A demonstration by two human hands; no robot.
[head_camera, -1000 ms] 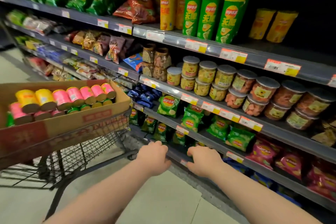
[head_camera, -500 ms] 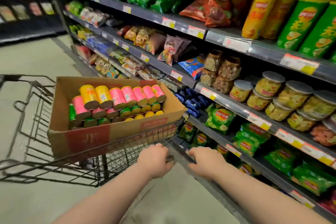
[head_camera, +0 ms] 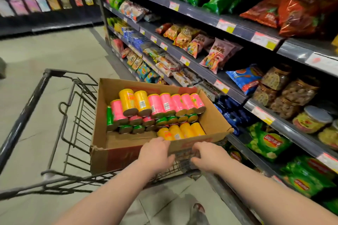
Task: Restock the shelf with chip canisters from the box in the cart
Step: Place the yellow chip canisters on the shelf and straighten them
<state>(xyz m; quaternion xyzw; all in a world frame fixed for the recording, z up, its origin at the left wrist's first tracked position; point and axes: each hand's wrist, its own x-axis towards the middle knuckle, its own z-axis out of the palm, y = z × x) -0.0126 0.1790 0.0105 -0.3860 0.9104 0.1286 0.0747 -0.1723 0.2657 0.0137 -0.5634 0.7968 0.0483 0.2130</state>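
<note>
Left hand (head_camera: 155, 153) and right hand (head_camera: 210, 157) curl around the near rim of the black wire cart (head_camera: 23, 117); pink and yellow cylindrical chip canisters (head_camera: 164, 104) lie in the brown cardboard box (head_camera: 128, 157) just beyond.

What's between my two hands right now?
Head view: near wall of the brown cardboard box, and beneath it the rim of the black wire cart, between left hand and right hand.

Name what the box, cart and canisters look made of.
The box: corrugated cardboard, matte brown, with a frayed corner. The cart: dark metal wire, likely coated, thin welded rods. The canisters: probably paperboard tubes, with glossy printed wraps and metallic-looking ends.
</note>
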